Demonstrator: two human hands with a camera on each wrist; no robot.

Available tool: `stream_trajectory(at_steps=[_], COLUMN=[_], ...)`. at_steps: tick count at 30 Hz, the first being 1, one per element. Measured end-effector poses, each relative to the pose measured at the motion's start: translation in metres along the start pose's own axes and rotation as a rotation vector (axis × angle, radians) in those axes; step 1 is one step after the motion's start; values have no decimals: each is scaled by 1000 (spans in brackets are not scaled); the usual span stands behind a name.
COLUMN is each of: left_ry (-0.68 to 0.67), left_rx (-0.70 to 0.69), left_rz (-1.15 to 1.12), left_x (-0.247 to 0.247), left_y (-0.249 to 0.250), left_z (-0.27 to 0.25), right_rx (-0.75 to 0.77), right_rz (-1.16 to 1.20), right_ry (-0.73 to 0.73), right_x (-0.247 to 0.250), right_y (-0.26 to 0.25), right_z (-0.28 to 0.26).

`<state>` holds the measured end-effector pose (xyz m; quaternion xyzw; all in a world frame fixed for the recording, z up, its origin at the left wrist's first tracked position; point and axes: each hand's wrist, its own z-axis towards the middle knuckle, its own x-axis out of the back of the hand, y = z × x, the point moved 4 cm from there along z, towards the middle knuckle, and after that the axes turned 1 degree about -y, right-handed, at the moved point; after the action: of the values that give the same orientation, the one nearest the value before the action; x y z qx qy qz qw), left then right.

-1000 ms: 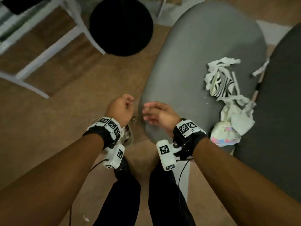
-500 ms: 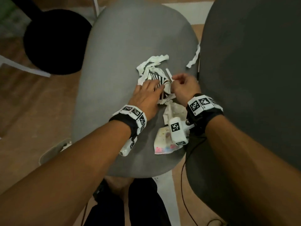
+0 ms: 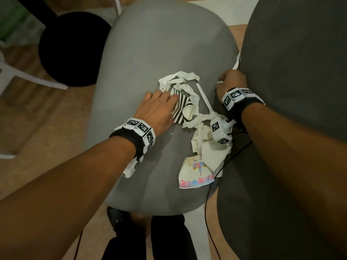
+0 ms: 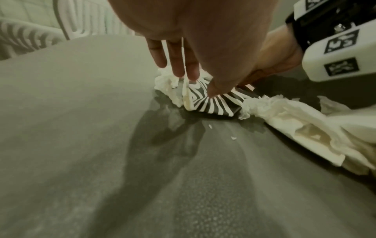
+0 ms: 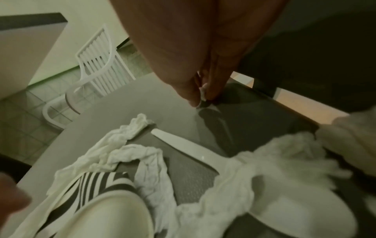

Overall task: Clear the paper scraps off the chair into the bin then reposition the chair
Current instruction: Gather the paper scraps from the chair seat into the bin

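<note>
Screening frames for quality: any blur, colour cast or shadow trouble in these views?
Head view: dim warm light, sharp centre, edges smeared. Left wrist view: greenish cast, left hand shadows the seat beside the striped paper. Right wrist view: greenish, soft; right hand blurred, foreground scraps out of focus.

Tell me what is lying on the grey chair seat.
On the grey chair seat: crumpled white paper strips, a black-and-white striped scrap under the left hand, a pastel printed scrap. The right hand pinches a small white bit. Anything beneath the pile is hidden.

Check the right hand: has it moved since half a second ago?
Yes. The right hand left the striped scrap and went right, to the seat's edge by the dark backrest, pinching a small white scrap.
</note>
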<state>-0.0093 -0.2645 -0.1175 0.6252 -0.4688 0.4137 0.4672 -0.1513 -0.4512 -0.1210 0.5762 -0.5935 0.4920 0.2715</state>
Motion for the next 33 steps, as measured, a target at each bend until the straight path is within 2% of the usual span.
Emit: stream_trajectory(at_steps=[3,5,8,10,12,16,22,29,33], left_ry=[47,-9,-137,-163,-149,-44,-3,32,74], left_rx=[106,136,136,133,158,248,433,666,803], left_rz=[-45,-41,-49,-141,-320,-511,-816,-950,-1098], left_x=[-1,-7,-16,-16,-16,-22,-23,-26,-24], left_y=[-3,-6,-6,-5,-8,-18,-26,-66,-91], left_z=[2,5,9,12,12,-8,-46,-93,-139], right_rx=[-9,12,73,81,88,105,304,469,503], right_rz=[51,103,14,-47,-57,30,-38,35,57], right_ry=[-12,-50,-247,-265,-223,-206,-304,-398,-453], right_x=[-2,-7,-28,-37,-41,-48,-56,-63,-76], right_y=[1,1,-4,-6,-9,-23,-72,-128,-159], right_z=[-12,-22,-34,-34,-33,-40,-57,-98,-133])
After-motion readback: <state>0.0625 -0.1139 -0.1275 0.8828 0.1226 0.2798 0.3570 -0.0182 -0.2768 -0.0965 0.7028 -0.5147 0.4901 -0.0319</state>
